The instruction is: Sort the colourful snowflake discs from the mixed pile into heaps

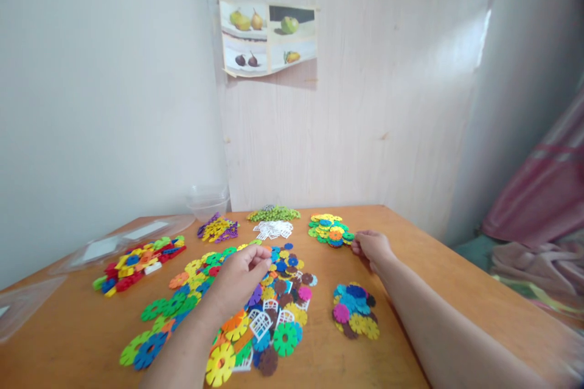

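Green disc (348,236) just left of right hand (371,249) grip.

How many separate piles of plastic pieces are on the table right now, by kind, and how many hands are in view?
Mixed-colour disc piles: 4
Green-only pile: 1
White piece pile: 1
Purple-and-yellow pile: 1
Red-mix brick pile: 1
Total piles: 8
Hands: 2, left hand over the big pile, right hand at the far disc pile.
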Action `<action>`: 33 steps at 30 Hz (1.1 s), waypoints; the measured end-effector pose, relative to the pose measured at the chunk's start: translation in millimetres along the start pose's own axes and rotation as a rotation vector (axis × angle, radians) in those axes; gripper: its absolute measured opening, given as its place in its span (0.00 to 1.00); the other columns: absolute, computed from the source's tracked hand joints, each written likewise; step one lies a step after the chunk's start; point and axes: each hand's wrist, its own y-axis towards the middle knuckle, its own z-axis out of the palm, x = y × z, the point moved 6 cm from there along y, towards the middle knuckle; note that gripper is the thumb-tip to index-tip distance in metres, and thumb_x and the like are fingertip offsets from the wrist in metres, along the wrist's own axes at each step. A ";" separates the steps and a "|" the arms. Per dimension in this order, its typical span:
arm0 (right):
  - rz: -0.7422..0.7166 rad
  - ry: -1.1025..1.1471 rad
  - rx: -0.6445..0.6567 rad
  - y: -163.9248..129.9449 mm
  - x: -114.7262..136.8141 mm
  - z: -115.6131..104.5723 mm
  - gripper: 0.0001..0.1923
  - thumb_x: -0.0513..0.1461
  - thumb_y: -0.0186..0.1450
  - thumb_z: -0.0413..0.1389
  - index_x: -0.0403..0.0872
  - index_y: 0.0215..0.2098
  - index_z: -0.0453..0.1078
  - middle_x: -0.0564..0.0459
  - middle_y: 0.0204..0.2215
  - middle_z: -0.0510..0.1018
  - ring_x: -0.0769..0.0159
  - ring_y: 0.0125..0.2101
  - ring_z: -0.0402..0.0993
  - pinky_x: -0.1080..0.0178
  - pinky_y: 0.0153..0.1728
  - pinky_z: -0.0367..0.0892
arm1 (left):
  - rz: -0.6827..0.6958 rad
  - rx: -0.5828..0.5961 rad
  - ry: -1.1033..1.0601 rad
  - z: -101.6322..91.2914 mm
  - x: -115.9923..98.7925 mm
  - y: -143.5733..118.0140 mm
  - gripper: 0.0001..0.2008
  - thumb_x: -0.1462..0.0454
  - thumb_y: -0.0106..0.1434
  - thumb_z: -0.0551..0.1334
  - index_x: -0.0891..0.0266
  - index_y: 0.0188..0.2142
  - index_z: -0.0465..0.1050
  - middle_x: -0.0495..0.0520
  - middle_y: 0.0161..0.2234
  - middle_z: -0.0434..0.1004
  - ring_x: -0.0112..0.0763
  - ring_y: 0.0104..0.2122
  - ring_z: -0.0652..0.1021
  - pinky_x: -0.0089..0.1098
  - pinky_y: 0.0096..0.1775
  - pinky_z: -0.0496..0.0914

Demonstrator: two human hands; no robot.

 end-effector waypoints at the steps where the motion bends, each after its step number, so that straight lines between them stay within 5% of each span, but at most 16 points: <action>1: -0.002 -0.008 0.001 1.1 -1.2 -0.1 0.07 0.33 0.50 0.56 0.45 0.29 0.69 0.54 0.15 0.73 0.69 0.14 0.67 0.69 0.14 0.62 | -0.001 -0.009 0.012 -1.7 0.5 0.3 0.16 0.52 0.58 0.61 0.61 0.39 0.74 0.53 0.34 0.80 0.37 0.35 0.78 0.33 0.37 0.69; 8: -0.033 -0.055 -0.009 -1.1 -1.6 -1.4 0.08 0.37 0.51 0.56 0.44 0.31 0.70 0.57 0.12 0.68 0.70 0.12 0.62 0.68 0.13 0.55 | 0.005 -0.072 0.098 -10.2 12.4 3.0 0.14 0.54 0.59 0.58 0.61 0.38 0.74 0.51 0.32 0.78 0.35 0.33 0.76 0.31 0.35 0.67; 13: -0.123 -0.105 -0.028 -9.9 13.1 0.8 0.09 0.40 0.53 0.57 0.44 0.31 0.72 0.56 0.16 0.69 0.71 0.16 0.61 0.68 0.16 0.55 | -0.024 0.049 0.168 -8.1 25.7 0.1 0.12 0.56 0.57 0.59 0.60 0.36 0.73 0.52 0.34 0.76 0.34 0.32 0.75 0.30 0.33 0.66; 18: -0.267 -0.170 0.068 -30.1 30.5 19.3 0.12 0.43 0.55 0.56 0.43 0.32 0.73 0.55 0.19 0.71 0.70 0.20 0.64 0.68 0.19 0.58 | 0.106 0.106 0.400 -13.6 19.6 -6.8 0.11 0.60 0.51 0.64 0.57 0.35 0.73 0.53 0.40 0.74 0.40 0.42 0.73 0.33 0.41 0.65; 23: -0.309 -0.183 0.180 -52.1 37.3 37.3 0.11 0.43 0.56 0.56 0.44 0.32 0.72 0.57 0.18 0.70 0.70 0.19 0.63 0.67 0.20 0.58 | 0.088 0.103 0.540 -16.2 23.7 -8.0 0.09 0.63 0.49 0.64 0.56 0.33 0.74 0.52 0.37 0.72 0.40 0.40 0.71 0.32 0.39 0.63; 33: -0.408 -0.164 0.460 -113.1 51.1 73.5 0.09 0.44 0.60 0.56 0.45 0.32 0.69 0.58 0.19 0.70 0.71 0.20 0.65 0.68 0.21 0.61 | 0.037 0.159 0.201 -3.1 11.0 -7.7 0.04 0.61 0.58 0.59 0.58 0.31 0.70 0.48 0.29 0.73 0.32 0.30 0.72 0.29 0.32 0.63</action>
